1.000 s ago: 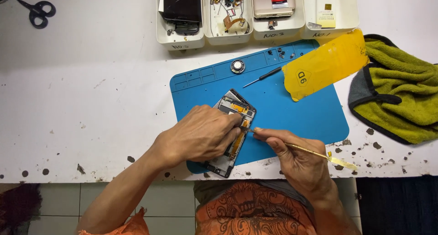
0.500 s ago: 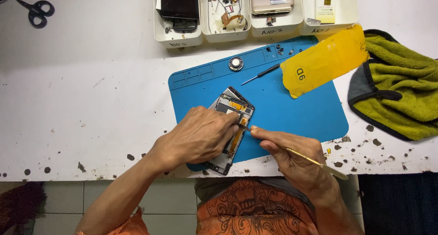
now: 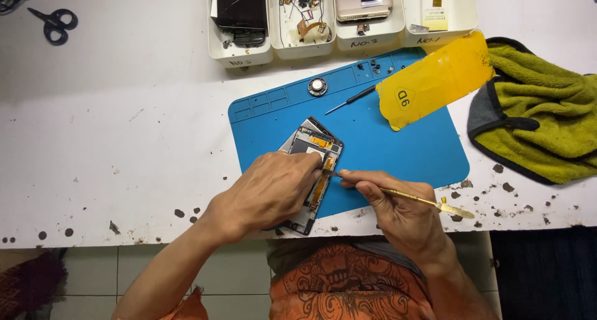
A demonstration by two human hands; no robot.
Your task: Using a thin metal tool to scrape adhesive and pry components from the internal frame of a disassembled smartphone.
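Left hand point(image 3: 270, 192) presses opened phone point(image 3: 314, 164) (long axis up-right); right hand point(image 3: 398, 211) pinches metal spudger point(image 3: 429, 201).

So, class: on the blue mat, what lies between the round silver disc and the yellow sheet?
In the head view, a small black screwdriver lies on the blue mat between the round silver disc and the yellow sheet.
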